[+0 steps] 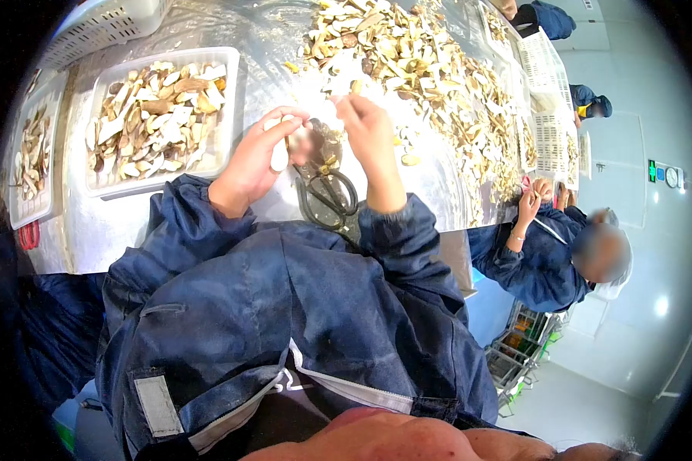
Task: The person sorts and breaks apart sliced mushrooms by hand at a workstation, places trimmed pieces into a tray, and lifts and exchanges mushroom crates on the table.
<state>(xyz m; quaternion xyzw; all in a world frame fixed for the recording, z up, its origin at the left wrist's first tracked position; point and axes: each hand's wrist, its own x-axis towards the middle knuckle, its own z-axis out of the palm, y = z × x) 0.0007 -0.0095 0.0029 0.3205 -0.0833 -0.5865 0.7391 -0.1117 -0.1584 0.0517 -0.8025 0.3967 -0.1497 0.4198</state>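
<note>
My left hand [255, 158] is closed, with a pale, smooth oblong piece [279, 156] held against its fingers; whether it is a mushroom slice or a handle I cannot tell. My right hand [370, 140] is beside it, thumb and fingers pinched together over a bright patch of glare that hides what they hold. Between and below the hands lies a pair of scissors [327, 201] with black loop handles, near the table edge. Beyond my right hand spreads a big heap of mushroom slices [415, 69], brown and cream, with a few loose ones close to that hand.
Left of me a white plastic tray [235, 115] holds mushroom slices, and another tray [54, 154] stands farther left. A perforated basket [104, 32] is at the top left. Red handles [28, 236] show near the edge. On the right a co-worker [546, 246] works by white crates [552, 138].
</note>
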